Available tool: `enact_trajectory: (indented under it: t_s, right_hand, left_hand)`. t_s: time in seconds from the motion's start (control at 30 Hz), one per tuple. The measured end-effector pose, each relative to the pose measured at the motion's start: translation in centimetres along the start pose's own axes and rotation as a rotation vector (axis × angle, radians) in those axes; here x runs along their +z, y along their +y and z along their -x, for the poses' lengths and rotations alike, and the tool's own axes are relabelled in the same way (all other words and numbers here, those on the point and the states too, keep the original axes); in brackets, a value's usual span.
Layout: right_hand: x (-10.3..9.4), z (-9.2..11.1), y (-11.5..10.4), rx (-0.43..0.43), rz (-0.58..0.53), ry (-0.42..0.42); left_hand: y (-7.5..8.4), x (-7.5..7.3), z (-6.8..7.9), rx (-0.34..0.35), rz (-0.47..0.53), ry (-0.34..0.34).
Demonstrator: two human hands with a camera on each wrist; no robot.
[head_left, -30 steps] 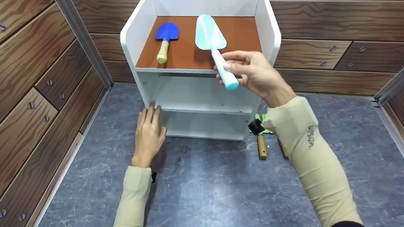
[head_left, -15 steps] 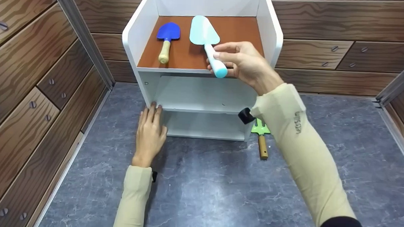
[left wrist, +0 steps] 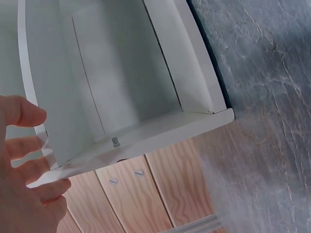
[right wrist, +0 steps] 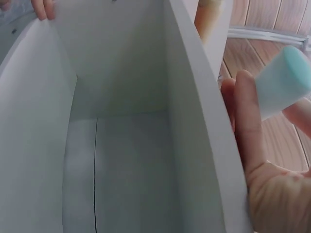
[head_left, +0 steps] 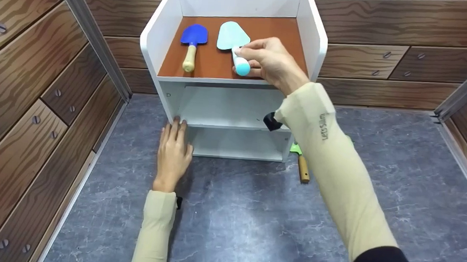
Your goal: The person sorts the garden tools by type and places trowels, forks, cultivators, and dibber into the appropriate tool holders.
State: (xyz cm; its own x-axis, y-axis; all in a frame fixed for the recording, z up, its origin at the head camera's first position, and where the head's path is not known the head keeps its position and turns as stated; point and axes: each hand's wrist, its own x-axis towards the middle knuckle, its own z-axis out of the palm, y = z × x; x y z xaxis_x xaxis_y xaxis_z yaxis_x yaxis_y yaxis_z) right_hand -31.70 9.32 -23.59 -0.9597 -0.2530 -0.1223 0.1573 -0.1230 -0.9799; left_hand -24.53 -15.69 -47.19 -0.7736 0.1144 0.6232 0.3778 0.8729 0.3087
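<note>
A pale turquoise garden trowel (head_left: pixel 232 35) is over the brown top of a white shelf unit (head_left: pixel 228 81). My right hand (head_left: pixel 275 61) pinches its handle between thumb and fingers; the handle's rounded end (right wrist: pixel 286 80) shows in the right wrist view. To the left on the same top lies a blue-bladed hand shovel (head_left: pixel 193 35) with a wooden handle. My left hand (head_left: pixel 173 155) rests at the unit's left front edge, level with the middle shelf. In the left wrist view, the fingers of that hand (left wrist: pixel 29 170) lie against the white edge, thumb inside the front.
On the floor right of the unit lies a green garden fork (head_left: pixel 303 168) with a wooden handle, partly hidden by the right sleeve. Two lower compartments (head_left: pixel 234 107) face forward. Wood-patterned panels (head_left: pixel 383 23) stand behind and at both sides.
My right hand has moved left and farther back with the turquoise trowel, bringing its handle from in front of the front edge to over the brown top. The left hand stays put.
</note>
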Motion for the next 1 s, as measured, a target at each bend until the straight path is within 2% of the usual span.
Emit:
enact_trajectory:
  t_s: [0.1,0.23,0.47,0.7,1.0]
  right_hand:
    - [0.2,-0.5,0.1,-0.016,0.047,0.018]
    - [0.6,-1.1,0.2,-0.004,0.055,0.031]
    - [0.7,-1.4,0.0,0.003,0.114,0.048]
    - [0.4,-1.3,-0.4,0.017,0.056,0.078]
    - [0.8,-1.3,-0.1,0.011,0.058,0.093]
  left_hand:
    - [0.1,0.2,0.0,-0.015,0.010,-0.003]
    - [0.1,0.3,0.2,-0.027,0.021,0.006]
    - [0.4,0.3,-0.1,-0.043,0.026,0.026]
    - [0.6,0.4,-0.7,-0.044,0.054,0.016]
    - [0.6,0.3,-0.1,-0.056,0.065,0.032]
